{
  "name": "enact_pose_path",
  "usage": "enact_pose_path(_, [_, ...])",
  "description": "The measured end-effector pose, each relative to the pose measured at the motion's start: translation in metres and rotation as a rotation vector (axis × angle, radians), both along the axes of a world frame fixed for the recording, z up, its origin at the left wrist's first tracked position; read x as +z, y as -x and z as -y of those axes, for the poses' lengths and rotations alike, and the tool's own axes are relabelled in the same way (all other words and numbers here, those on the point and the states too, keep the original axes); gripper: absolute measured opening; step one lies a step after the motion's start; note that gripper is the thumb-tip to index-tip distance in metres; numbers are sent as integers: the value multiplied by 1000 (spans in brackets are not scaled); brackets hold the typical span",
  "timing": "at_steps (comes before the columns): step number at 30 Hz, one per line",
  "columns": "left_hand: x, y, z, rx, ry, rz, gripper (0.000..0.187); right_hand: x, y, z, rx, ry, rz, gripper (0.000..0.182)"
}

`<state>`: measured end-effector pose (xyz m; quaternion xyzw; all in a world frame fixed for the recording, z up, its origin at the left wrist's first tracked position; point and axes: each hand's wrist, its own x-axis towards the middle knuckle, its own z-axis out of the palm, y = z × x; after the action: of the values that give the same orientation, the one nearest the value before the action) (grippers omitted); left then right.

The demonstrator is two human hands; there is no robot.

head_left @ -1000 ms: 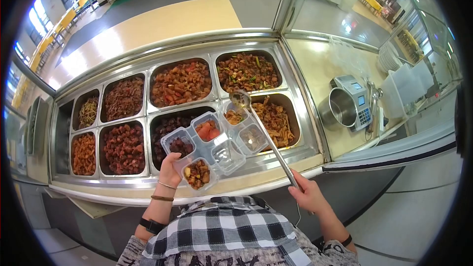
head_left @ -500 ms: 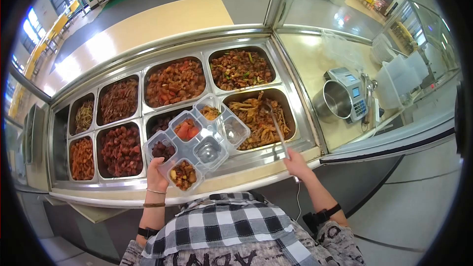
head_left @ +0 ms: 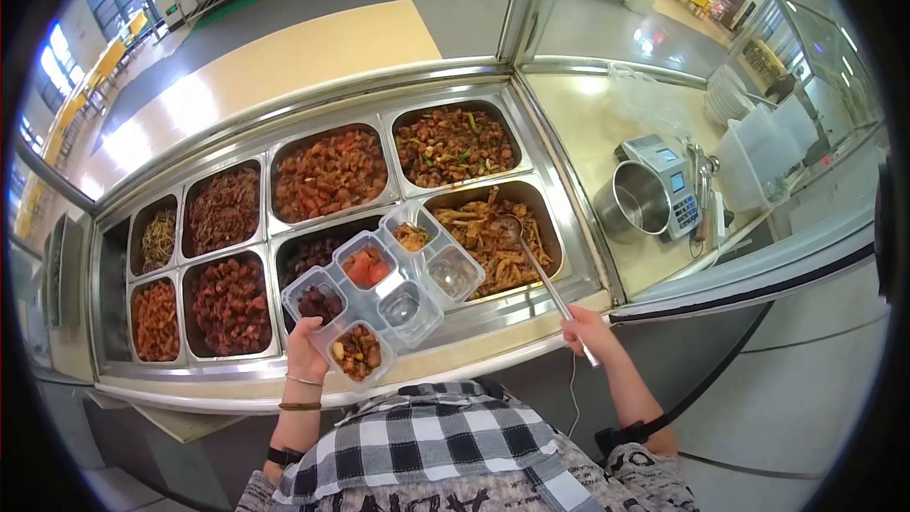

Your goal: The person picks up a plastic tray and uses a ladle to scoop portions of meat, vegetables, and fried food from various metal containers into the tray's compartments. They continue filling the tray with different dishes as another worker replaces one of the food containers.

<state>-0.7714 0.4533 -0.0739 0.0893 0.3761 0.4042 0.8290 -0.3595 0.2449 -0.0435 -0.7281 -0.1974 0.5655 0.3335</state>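
Observation:
My left hand (head_left: pixel 305 349) grips the near left edge of a clear plastic compartment tray (head_left: pixel 413 315), held over the front of the food counter. Dark red meat, tomato-red pieces, a yellowish portion and brown diced food fill some compartments; two hold no food. In my right hand (head_left: pixel 593 334) is the handle of a long metal serving spoon (head_left: pixel 548 283). Its bowl rests among yellow-brown strips of food in the near right steel pan (head_left: pixel 557 245). The tray overlaps this pan's left corner and partly hides the dark-food pan (head_left: pixel 318 254) beside it.
Other steel pans hold brown diced food (head_left: pixel 457 144), reddish stew (head_left: pixel 330 171) and dark red chunks (head_left: pixel 227 303). On the right ledge stand a steel pot (head_left: pixel 637 199), a digital scale (head_left: pixel 675 180) and white plastic containers (head_left: pixel 758 156). Glass panels edge the counter.
My right hand has shifted right and toward me with the spoon handle; the spoon's bowl stays in the same pan. The tray has moved slightly right relative to the pans. The camera view has shifted a little.

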Motion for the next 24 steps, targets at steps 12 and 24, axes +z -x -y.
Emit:
enact_pose_path(12, [-4,0,1,8,-24,-47,36,5,53,-24,59,-45,289,30])
enact_pose_path(24, [3,-1,-1,33,-55,-62,23,16,51,-28,-169,32,-196,8])
